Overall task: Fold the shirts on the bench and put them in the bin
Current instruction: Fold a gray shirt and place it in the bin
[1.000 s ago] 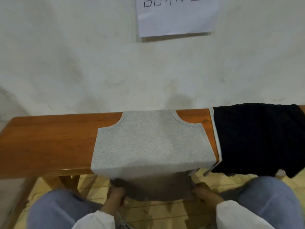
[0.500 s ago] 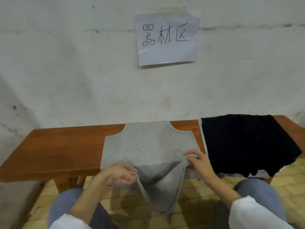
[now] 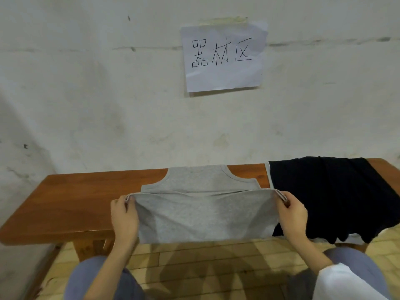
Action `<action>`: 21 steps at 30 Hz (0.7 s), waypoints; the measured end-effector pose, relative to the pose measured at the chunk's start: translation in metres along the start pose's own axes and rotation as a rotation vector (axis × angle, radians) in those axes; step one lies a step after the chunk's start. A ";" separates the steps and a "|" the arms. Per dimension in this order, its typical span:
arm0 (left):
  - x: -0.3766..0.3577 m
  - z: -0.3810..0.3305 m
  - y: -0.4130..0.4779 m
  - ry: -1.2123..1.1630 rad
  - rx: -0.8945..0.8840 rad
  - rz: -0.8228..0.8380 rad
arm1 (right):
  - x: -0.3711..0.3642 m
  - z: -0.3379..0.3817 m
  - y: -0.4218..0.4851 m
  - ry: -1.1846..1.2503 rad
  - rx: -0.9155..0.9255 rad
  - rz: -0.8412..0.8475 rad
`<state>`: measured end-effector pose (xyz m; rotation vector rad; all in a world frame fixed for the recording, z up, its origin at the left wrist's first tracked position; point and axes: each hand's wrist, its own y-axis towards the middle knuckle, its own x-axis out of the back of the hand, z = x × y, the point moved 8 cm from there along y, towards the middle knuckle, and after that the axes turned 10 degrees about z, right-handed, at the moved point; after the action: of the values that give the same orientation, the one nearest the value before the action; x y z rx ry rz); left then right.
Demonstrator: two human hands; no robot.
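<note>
Nearest are 2 knees (image 3: 91,278) in blue-grey trousers over a pale tiled floor (image 3: 194,263), and 1 white sleeve (image 3: 346,282) on the right forearm; the left forearm is bare. Beyond them 2 hands are raised above the front edge of the tabletop (image 3: 86,200); the left hand (image 3: 124,215) pinches the left corner of the hem of 1 grey sleeveless shirt (image 3: 205,215) between thumb and curled fingers; the right hand (image 3: 292,213) pinches the right corner the same way. The hem is stretched taut from left to right between them and doubled back over the shirt's body, its edge lying just short of the armholes; the fold sits at the near edge of the tabletop. The shirt's long axis runs from near to far across the tabletop, with the neck end pointing at the wall (image 3: 86,94). Just beside it on the right, 1 black shirt (image 3: 324,195) is draped over the tabletop, hanging past the near edge, a pale trim along its left side. Farthest, 1 paper sign (image 3: 224,59) with 3 handwritten characters is stuck to the wall.
</note>
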<state>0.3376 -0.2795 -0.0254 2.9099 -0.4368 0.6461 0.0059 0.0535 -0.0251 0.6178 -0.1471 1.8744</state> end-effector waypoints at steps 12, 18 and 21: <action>-0.006 0.007 -0.038 -0.018 -0.121 -0.106 | -0.001 -0.014 -0.005 0.080 -0.054 -0.148; 0.013 -0.016 -0.019 -0.095 -0.143 -0.260 | -0.007 -0.020 0.011 0.148 -0.068 -0.155; 0.007 -0.018 0.015 -0.076 -0.178 -0.258 | -0.015 -0.013 0.041 0.148 -0.023 -0.143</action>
<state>0.3318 -0.2925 -0.0052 2.7610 -0.1146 0.4356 -0.0319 0.0298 -0.0359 0.4597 -0.0269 1.7705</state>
